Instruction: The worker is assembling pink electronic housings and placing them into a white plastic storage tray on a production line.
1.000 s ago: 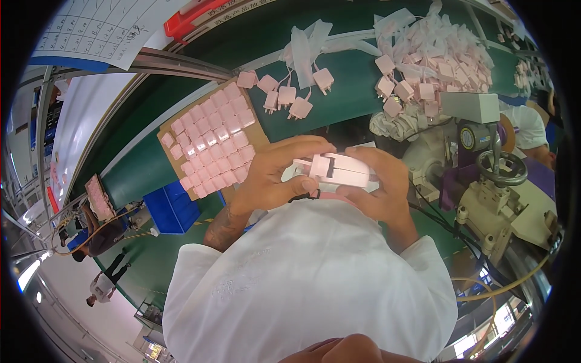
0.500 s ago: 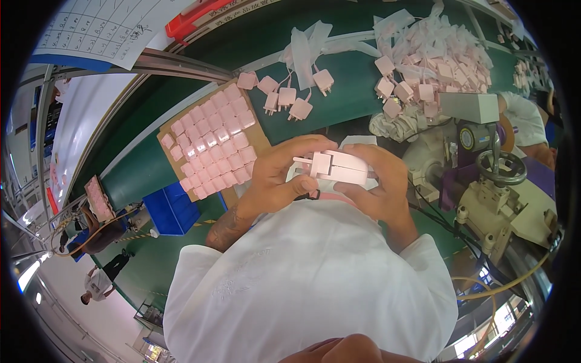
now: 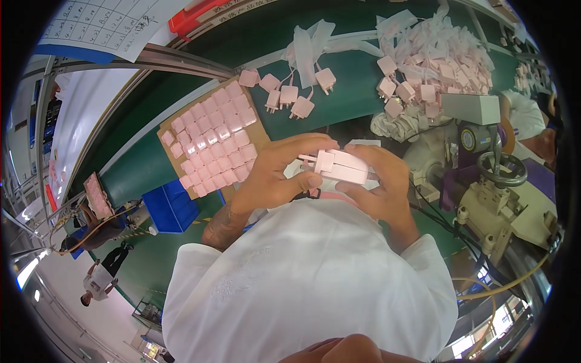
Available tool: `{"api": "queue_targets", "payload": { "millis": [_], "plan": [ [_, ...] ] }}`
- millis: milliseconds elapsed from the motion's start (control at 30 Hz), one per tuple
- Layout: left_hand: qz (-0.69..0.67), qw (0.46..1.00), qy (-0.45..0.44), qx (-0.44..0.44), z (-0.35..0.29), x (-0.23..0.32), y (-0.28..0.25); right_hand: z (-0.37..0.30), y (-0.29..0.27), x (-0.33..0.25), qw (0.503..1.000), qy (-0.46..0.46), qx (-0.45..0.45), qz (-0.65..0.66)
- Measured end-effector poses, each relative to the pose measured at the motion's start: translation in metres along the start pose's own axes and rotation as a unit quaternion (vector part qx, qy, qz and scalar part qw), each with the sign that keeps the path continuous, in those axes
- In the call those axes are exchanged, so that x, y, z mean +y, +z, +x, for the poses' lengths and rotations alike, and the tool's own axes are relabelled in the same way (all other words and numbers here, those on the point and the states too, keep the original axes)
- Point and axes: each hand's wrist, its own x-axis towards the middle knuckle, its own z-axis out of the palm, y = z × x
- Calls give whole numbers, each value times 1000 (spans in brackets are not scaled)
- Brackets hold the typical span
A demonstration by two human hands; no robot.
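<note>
Just above the middle of the frame, the left hand [image 3: 275, 175] and right hand [image 3: 381, 184] both close their fingers around a stack of pale pink plugs [image 3: 339, 167], prongs pointing left. I judge it best to keep the stack squared between both thumbs so no piece slips. Beyond the hands, a cardboard sheet [image 3: 166, 124] of plugs in rows lies upper left on the green belt [image 3: 351, 60], a loose heap of plugs [image 3: 433, 72] upper right, and a clamp machine [image 3: 490, 181] at right.
</note>
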Motion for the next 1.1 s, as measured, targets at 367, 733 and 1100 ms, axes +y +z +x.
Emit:
{"api": "queue_targets", "payload": {
  "millis": [367, 733, 1100],
  "plan": [
    [-51, 996, -73, -3, -3, -12, 1, -8, 15, -3, 980, 169, 13, 108],
    [8, 999, 26, 31, -4, -18, 11, -2, 21, -1, 968, 192, 3, 159],
    [48, 992, 90, 70, -6, -29, 13, 3, 26, -8, 985, 150, -6, 89]
  ]
}}
